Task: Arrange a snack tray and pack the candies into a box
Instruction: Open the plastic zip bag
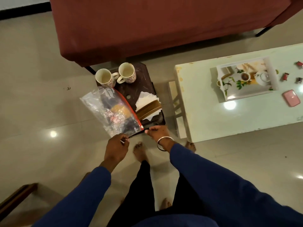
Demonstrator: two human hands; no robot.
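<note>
A clear zip bag (111, 110) with a red seal strip and dark and orange contents hangs over a small dark stool (141, 79). My left hand (116, 148) pinches the bag's near bottom corner. My right hand (157, 132) pinches the near end of the seal strip. Two floral mugs (105, 78) (127, 72) stand at the stool's far side. White napkins in a brown holder (148, 106) sit on its right. A printed white tray (246, 79) lies on the pale green table (205, 112), with wrapped candies (285, 77) and a pink box (291, 97) to its right.
A maroon sofa (155, 27) fills the space behind the stool. Bare feet (139, 151) stand on the glossy tiled floor between stool and table. A wooden furniture edge (18, 199) shows at the lower left.
</note>
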